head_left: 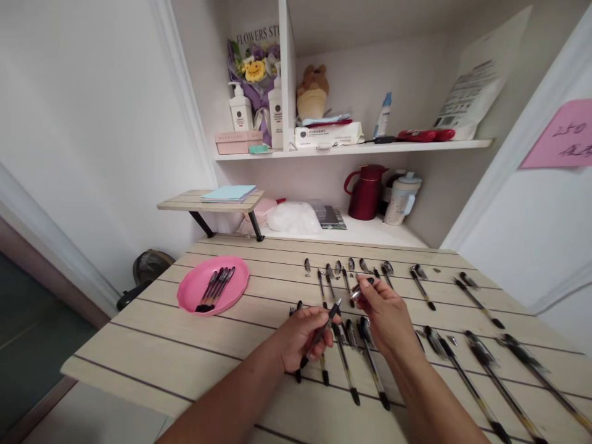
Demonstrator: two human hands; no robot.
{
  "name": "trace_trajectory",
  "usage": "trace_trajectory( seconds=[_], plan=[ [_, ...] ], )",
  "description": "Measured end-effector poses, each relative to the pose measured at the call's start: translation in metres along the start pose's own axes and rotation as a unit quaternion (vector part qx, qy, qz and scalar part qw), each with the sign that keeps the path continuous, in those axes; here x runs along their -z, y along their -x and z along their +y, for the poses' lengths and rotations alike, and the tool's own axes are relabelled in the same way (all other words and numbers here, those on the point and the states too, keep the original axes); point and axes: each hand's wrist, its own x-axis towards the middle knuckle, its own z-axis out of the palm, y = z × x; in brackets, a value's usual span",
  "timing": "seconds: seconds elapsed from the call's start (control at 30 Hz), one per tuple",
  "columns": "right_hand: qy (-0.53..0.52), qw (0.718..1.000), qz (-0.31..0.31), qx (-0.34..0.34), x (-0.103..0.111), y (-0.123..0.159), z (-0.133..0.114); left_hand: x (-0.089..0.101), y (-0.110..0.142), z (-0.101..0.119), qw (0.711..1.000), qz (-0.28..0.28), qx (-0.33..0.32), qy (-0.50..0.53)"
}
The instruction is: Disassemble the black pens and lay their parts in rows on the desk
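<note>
Closed around a black pen (333, 310), my left hand (300, 336) keeps it tilted with the pointed silver tip up and to the right. In my right hand (386, 311), thumb and fingers pinch a pen cap (362, 287) with a dark clip, a short way from the tip and apart from it. Under and around both hands lie disassembled pens: a pen barrel (371, 373) with a black end, loose caps (350, 333) and small metal tips (452, 340). Several pens (216, 288) rest side by side on a pink plate (238, 265) at the left.
Pen parts lie in two rows across the slatted wooden table (152, 345). Behind stand a small raised shelf (178, 201) with coloured paper (229, 193), a red jug (367, 192) and a pale tumbler (402, 200). A white shelf (402, 147) with bottles hangs above.
</note>
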Motion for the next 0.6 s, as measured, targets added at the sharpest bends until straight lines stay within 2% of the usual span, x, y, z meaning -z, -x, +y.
trace_trajectory(
  seconds=[0.07, 0.2, 0.37, 0.47, 0.6],
  plan=[
    [-0.024, 1.0, 0.003, -0.017, 0.0, 0.0, -0.001, -0.001, 0.0, -0.001, 1.0, 0.01, -0.005, -0.003],
    [-0.047, 0.995, -0.031, -0.08, -0.002, 0.004, 0.002, 0.0, -0.001, -0.001, 0.999, 0.043, -0.025, 0.013],
    [-0.006, 0.992, -0.067, -0.106, -0.01, 0.007, -0.002, 0.018, -0.004, 0.016, 0.986, 0.132, -0.07, 0.074],
    [0.065, 0.988, -0.111, -0.089, -0.027, -0.005, -0.019, 0.034, -0.01, 0.032, 0.967, 0.194, -0.074, 0.145],
    [0.22, 0.964, -0.147, 0.0, -0.062, -0.047, -0.031, 0.05, -0.022, 0.042, 0.955, 0.232, -0.084, 0.165]
  ],
)
